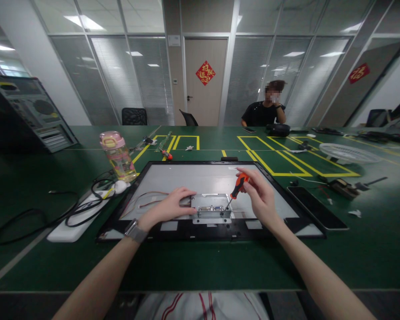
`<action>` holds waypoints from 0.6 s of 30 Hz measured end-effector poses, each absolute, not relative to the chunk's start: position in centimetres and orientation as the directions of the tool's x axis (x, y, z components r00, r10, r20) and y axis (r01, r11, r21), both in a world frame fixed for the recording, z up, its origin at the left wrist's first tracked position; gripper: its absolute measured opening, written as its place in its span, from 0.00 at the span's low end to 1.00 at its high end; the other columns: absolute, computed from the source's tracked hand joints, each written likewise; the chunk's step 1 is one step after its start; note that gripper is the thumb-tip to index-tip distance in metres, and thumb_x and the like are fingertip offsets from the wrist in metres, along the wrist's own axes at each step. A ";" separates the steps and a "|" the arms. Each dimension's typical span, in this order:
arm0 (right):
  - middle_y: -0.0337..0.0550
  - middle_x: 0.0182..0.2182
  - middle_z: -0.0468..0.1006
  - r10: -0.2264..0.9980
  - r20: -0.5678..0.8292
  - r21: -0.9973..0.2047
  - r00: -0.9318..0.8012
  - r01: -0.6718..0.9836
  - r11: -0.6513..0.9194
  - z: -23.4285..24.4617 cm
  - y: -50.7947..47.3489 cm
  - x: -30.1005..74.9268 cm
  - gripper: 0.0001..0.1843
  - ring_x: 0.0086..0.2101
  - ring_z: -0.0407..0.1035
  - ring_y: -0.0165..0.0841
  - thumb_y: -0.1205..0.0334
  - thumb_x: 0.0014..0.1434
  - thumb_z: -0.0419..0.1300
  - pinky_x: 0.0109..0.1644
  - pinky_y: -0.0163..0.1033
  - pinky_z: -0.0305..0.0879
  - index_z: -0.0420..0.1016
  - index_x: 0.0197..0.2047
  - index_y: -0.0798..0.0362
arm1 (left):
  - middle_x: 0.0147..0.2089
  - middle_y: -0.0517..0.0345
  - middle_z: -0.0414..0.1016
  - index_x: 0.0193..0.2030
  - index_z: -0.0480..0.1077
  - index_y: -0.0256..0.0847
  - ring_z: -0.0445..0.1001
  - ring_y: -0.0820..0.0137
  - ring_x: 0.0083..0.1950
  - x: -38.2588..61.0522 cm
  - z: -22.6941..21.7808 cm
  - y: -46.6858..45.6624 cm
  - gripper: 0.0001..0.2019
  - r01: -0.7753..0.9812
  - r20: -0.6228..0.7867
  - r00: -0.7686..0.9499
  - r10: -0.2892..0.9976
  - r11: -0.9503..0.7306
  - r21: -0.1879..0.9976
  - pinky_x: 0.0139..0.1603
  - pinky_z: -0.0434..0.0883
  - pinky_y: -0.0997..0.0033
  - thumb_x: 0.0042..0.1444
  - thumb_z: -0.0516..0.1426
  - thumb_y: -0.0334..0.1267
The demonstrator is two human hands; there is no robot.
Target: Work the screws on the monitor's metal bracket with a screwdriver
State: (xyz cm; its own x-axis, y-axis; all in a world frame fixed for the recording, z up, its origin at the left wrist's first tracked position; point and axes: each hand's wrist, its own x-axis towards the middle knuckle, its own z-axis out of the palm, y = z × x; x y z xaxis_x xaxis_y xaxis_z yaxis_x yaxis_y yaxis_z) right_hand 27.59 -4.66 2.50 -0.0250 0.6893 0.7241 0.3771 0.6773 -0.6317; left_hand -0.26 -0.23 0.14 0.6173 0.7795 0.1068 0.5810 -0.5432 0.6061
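A monitor [173, 178] lies face down on the green table, its grey back panel framed in black. A small metal cover plate [210, 208] sits near its front edge. My right hand [260, 195] is closed on an orange and black screwdriver [238, 186], whose tip touches the plate's right side. My left hand [171, 205] rests on the panel, fingers curled against the plate's left edge. Thin coloured wires [146, 198] run from under the left hand across the panel.
A pink-capped bottle [118, 156] and black cables [70, 213] on a white pad lie to the left, with a computer case [26, 113] behind them. A dark phone-like slab [316, 206], small parts and a fan grille [348, 153] lie right. A person [265, 111] sits across.
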 end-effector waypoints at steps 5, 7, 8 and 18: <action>0.43 0.36 0.71 0.681 0.732 -0.634 0.012 0.380 0.674 2.6 -4.5 27.5 0.17 0.33 0.65 0.33 0.63 0.59 0.57 0.40 0.43 0.65 0.69 0.52 0.48 | 0.53 0.52 0.64 0.59 0.63 0.45 0.65 0.61 0.55 -0.2 0.1 -0.2 0.28 0.580 0.109 0.623 0.774 -0.551 0.599 0.59 0.60 0.65 0.53 0.58 0.53; 0.40 0.33 0.68 0.663 0.748 -0.617 0.029 0.398 0.679 2.7 -4.5 27.4 0.14 0.31 0.64 0.32 0.63 0.57 0.60 0.38 0.41 0.65 0.72 0.48 0.48 | 0.53 0.53 0.64 0.59 0.63 0.46 0.65 0.62 0.55 -0.2 0.0 -0.2 0.28 0.580 0.113 0.623 0.774 -0.554 0.597 0.59 0.60 0.65 0.53 0.58 0.53; 0.40 0.33 0.67 0.664 0.747 -0.618 0.028 0.395 0.679 2.8 -4.5 27.4 0.13 0.30 0.63 0.31 0.62 0.57 0.59 0.37 0.40 0.64 0.72 0.47 0.48 | 0.53 0.53 0.64 0.59 0.63 0.46 0.65 0.62 0.55 -0.2 -0.1 -0.1 0.28 0.581 0.116 0.621 0.775 -0.555 0.595 0.59 0.60 0.65 0.53 0.58 0.53; 0.41 0.33 0.70 0.677 0.735 -0.635 0.033 0.384 0.671 2.8 -4.6 27.4 0.12 0.31 0.65 0.32 0.62 0.59 0.57 0.36 0.40 0.63 0.72 0.47 0.49 | 0.53 0.53 0.65 0.58 0.64 0.45 0.65 0.61 0.55 -0.2 0.2 -0.3 0.28 0.580 0.116 0.615 0.780 -0.547 0.603 0.58 0.61 0.63 0.53 0.58 0.53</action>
